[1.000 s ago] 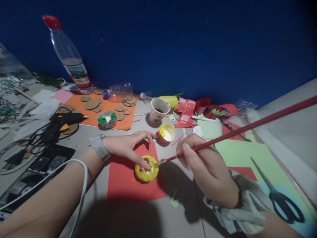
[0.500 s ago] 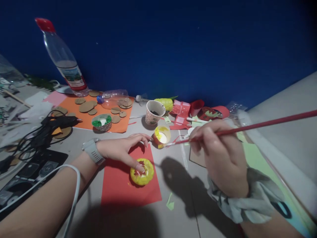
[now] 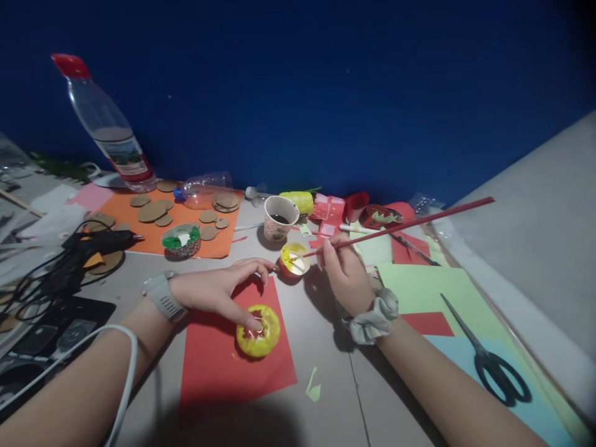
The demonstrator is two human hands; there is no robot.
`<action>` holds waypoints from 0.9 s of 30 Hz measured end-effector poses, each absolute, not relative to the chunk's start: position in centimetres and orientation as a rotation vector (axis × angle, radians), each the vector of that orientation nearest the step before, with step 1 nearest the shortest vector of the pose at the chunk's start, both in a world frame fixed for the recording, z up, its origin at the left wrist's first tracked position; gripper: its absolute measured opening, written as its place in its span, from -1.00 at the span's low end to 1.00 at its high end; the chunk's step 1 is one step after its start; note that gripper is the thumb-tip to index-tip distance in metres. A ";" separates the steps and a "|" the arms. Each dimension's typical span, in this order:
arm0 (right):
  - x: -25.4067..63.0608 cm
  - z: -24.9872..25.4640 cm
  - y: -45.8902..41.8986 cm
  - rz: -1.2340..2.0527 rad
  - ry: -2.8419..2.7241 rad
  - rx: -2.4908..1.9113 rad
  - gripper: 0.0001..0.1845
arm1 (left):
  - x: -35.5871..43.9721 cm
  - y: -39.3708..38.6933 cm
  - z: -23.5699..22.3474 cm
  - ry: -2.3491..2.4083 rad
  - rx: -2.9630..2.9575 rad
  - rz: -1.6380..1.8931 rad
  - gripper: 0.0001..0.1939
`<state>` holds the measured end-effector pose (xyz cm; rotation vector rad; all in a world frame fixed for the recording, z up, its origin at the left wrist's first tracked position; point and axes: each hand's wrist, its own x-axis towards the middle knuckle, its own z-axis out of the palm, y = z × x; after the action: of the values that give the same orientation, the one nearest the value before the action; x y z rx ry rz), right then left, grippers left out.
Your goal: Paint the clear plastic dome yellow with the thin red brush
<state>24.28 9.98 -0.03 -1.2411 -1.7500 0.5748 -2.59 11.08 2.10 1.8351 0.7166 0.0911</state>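
Note:
My right hand (image 3: 347, 273) grips a long red paintbrush (image 3: 410, 225), its tip dipped into a small cut-down cup of yellow paint (image 3: 294, 259). My left hand (image 3: 228, 288) is spread out, its thumb pressing on the middle of a round, yellow-painted piece (image 3: 267, 332) with a reddish centre. That piece lies on a sheet of red paper (image 3: 223, 379). The left fingertips reach to the side of the yellow paint cup. Just behind it stands a paper cup (image 3: 279, 218) with dark liquid inside.
A green-paint cup (image 3: 181, 241) and cardboard discs (image 3: 153, 211) rest near orange paper (image 3: 223, 239) at left. A tall bottle (image 3: 109, 130) stands behind them. A glue gun (image 3: 112, 239) with cables lies left. Scissors (image 3: 488, 360) lie on coloured paper at right.
My right hand has moved left and away from me, bringing the brush tip into the yellow paint cup. Scissors have come into sight. My left hand keeps its place on the yellow piece.

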 end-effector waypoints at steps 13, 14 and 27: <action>24.2 -2.7 10.1 0.522 -1.585 -1.158 -0.75 | -2.7 11.2 2.0 0.716 1.869 0.092 -0.47; 24.2 -2.7 10.1 0.529 -1.591 -1.161 -0.75 | -2.6 11.2 2.0 0.715 1.871 0.092 -0.47; 24.2 -2.2 10.5 0.603 -1.744 -1.271 -0.81 | -2.6 11.0 2.1 0.723 1.852 0.091 -0.48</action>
<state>24.19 10.48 -2.17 -1.2709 -1.7442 0.6025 -2.57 11.04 2.11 1.8516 0.7231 0.0905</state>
